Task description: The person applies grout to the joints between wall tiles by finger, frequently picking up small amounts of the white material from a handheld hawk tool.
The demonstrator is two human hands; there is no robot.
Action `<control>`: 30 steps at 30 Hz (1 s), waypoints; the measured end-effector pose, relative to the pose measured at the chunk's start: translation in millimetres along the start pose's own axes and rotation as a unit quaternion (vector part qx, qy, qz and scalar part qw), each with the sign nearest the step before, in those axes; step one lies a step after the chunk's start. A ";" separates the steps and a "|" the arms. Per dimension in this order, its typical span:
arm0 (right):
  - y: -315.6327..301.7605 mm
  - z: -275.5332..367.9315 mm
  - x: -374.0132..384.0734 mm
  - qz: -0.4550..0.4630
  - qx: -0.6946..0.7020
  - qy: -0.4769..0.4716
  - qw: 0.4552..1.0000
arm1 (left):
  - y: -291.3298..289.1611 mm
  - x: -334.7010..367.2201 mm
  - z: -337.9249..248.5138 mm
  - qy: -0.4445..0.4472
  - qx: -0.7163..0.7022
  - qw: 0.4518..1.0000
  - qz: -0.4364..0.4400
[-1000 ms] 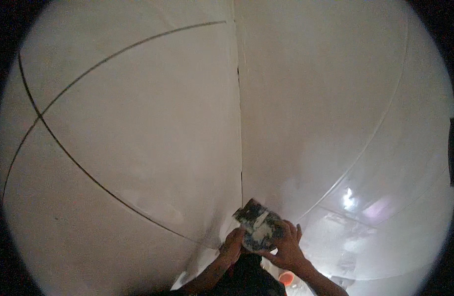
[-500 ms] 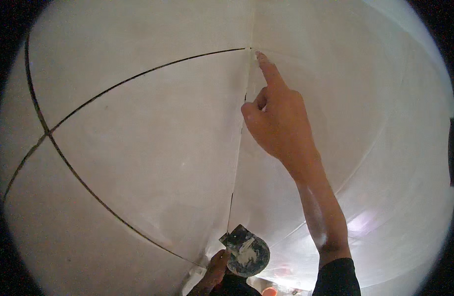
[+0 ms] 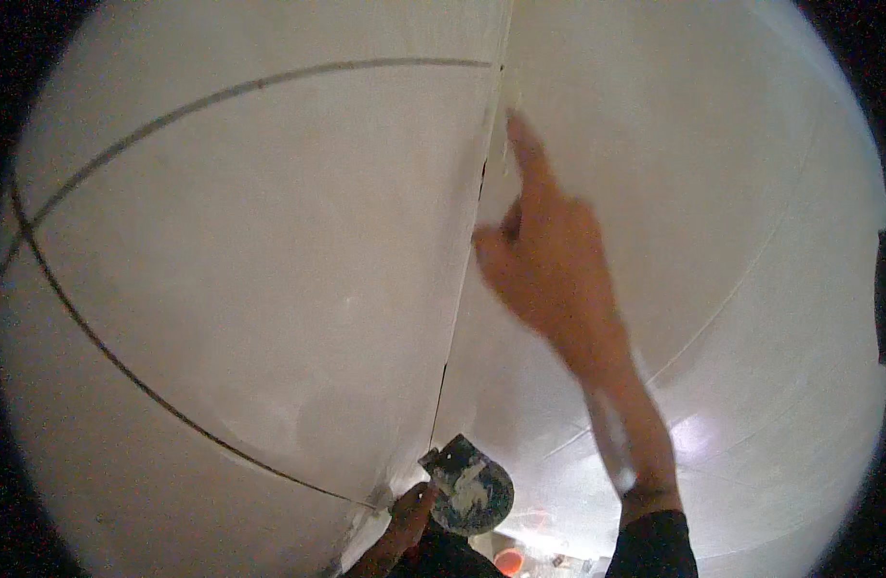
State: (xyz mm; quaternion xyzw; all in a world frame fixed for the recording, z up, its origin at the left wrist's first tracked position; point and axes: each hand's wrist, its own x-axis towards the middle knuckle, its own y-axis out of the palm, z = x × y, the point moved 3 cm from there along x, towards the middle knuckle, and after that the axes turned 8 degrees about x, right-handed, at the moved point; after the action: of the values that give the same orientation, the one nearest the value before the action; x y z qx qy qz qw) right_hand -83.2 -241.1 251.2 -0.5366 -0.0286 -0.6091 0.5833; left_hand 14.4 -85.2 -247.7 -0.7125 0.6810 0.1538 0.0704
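My right hand (image 3: 554, 255) reaches up along the corner joint (image 3: 472, 231) between two pale tiled walls. Its index finger is stretched out, with the tip just right of the joint. The thumb sticks out to the side while the other fingers curl in, and nothing is held; motion blurs it a little. Low in the picture, my left hand (image 3: 409, 511) grips a dark, round-bodied container (image 3: 472, 486) with a squared end, smeared with whitish paste. Most of the left fingers are hidden behind it. Dark gaps show in parts of the joint.
Dark lines (image 3: 139, 380) between the tiles cross on the left wall (image 3: 298, 260). The right wall (image 3: 713, 222) has pale, faint joints and a bright light reflection. Far below, an orange-red round thing (image 3: 508, 562) and small items lie at the bottom edge.
My right fingertip has slid down along the corner joint, away from the end of the upper dark line. My left hand keeps its grip on the container. The whole view has shifted slightly.
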 end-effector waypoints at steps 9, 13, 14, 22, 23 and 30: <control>38.5 -13.8 -30.7 0.051 -0.026 0.041 0.997 | 13.8 -31.3 -71.1 -0.059 0.001 0.998 0.039; 41.2 -10.8 -32.2 0.107 -0.014 0.075 0.991 | 15.2 -47.6 -100.5 -0.028 -0.030 0.999 0.029; 40.2 -6.2 -23.5 0.109 -0.010 0.073 0.991 | 12.1 -48.3 -98.0 -0.003 -0.005 1.000 0.018; 53.6 -12.1 -46.7 0.187 -0.147 0.121 0.964 | 15.6 -44.0 -87.1 -0.076 -0.062 0.995 0.036; 55.0 -16.9 -61.7 0.188 -0.140 0.126 0.964 | 13.6 -42.9 -81.5 -0.078 -0.026 0.996 0.019; 30.6 -33.6 -99.9 0.131 0.040 0.036 0.990 | 18.0 -36.0 -68.4 -0.003 0.038 0.999 0.007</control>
State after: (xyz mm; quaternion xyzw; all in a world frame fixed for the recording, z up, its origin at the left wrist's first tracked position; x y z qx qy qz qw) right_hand -107.0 -205.0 150.3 -0.4895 0.0383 -0.5445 0.6801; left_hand 4.1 -73.3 -169.9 -0.7039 0.6912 0.1311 0.0983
